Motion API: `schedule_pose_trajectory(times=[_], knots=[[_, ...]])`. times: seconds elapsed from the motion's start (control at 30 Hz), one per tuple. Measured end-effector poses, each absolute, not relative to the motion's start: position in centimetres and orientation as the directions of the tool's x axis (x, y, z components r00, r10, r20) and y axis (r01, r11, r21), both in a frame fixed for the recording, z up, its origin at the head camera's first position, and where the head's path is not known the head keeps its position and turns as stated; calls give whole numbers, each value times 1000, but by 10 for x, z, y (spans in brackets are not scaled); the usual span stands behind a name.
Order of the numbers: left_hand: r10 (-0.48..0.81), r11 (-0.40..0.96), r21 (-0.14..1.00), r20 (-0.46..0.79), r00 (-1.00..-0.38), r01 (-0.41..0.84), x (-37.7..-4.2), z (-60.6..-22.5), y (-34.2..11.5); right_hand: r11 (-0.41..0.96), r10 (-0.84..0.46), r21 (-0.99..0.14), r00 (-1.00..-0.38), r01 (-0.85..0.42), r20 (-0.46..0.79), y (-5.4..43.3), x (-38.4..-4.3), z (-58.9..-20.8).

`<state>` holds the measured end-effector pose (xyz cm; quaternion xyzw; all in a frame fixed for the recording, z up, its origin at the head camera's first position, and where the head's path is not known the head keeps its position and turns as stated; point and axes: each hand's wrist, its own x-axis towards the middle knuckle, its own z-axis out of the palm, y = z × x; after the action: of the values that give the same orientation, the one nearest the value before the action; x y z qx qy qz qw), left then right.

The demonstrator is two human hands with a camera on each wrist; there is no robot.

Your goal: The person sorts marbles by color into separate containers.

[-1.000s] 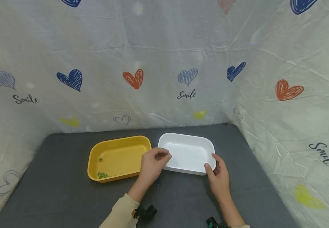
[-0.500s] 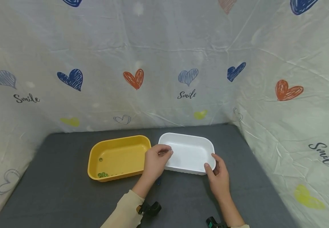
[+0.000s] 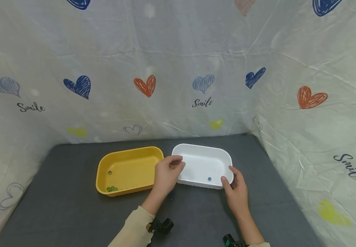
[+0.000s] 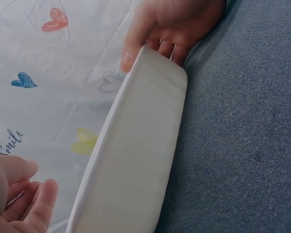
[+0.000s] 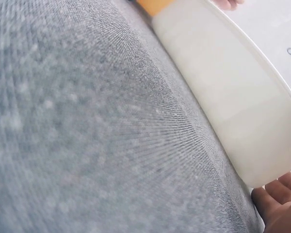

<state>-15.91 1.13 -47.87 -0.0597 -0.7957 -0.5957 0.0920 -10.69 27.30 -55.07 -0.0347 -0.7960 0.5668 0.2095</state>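
Note:
A small blue marble [image 3: 209, 179] lies in the white tray [image 3: 201, 149], near its front wall. My left hand [image 3: 167, 174] hovers over that tray's left end, thumb and forefinger apart with nothing between them. In the left wrist view, the same hand's loosely bent fingers [image 4: 41, 208] stand beside the tray's wall [image 4: 131, 150]. At the right front corner, my right hand [image 3: 237, 192] holds the white tray, thumb at the rim and fingers round the outside. Its fingers [image 5: 276, 194] show under the tray's corner in the right wrist view.
Left of the white tray stands a yellow tray [image 3: 128, 151]. Several green marbles [image 3: 112, 189] cluster in its front left corner, and one more marble [image 3: 110, 172] sits apart. A small dark blue thing [image 3: 171, 195] lies on the grey cloth [image 3: 196, 216] by my left wrist.
My left hand has let go of the small marble, and a blue marble now shows in the white tray. That hand first moved slightly right, then back a little. The right hand stays put.

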Motion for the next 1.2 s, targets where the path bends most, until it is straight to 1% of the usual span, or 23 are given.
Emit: schedule_pose_trajectory(times=[0.63,0.87,1.03,1.2], knots=[[-12,240,951,204,-979,195,-150,-476,0,350,288,-918,-911,-186,294,270,-108,-551],[19,228,951,211,-977,209,-137,-481,-9,359,296,-915,-908,-182,297,272,-108,-552],[38,214,950,223,-974,226,-122,-488,-15,352,278,-916,-913,-193,299,272,-107,-549],[40,220,953,203,-978,207,-109,-498,-16,361,273,-912,-913,-196,304,271,-106,-547]])
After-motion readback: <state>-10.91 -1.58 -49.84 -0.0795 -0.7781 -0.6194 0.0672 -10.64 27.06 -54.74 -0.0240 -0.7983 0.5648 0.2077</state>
